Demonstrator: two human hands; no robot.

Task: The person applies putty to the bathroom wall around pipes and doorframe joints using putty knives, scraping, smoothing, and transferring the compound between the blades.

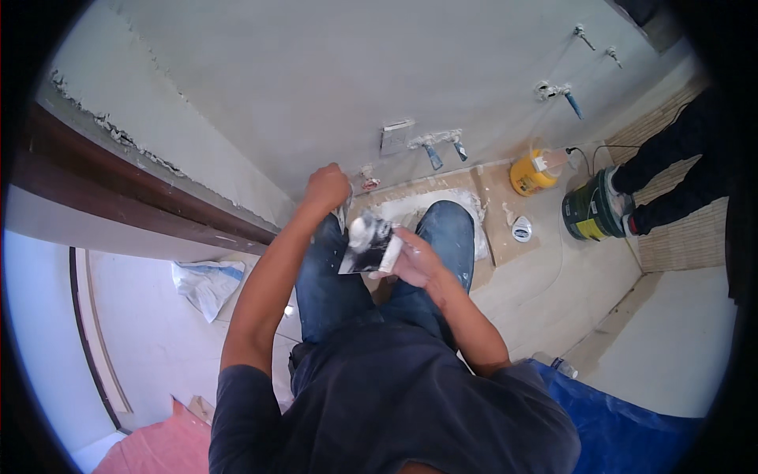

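A flat black rectangular plate [367,257] smeared with white paste [362,230] extends leftward from the right hand [415,259], whose grip closes on the plate's right edge. The curled left hand [328,189] reaches near the grey wall [292,87]; its hold is unclear.

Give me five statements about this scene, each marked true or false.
1. The right hand holds a plate bearing white paste. True.
2. The left hand lies flat on the floor. False: the left hand is off the floor.
3. The yellow tub stands left of the green bucket. True.
4. The pink sheet is at lower right. False: the pink sheet is at lower left.
5. Blue stubs stick out of the wall. True.
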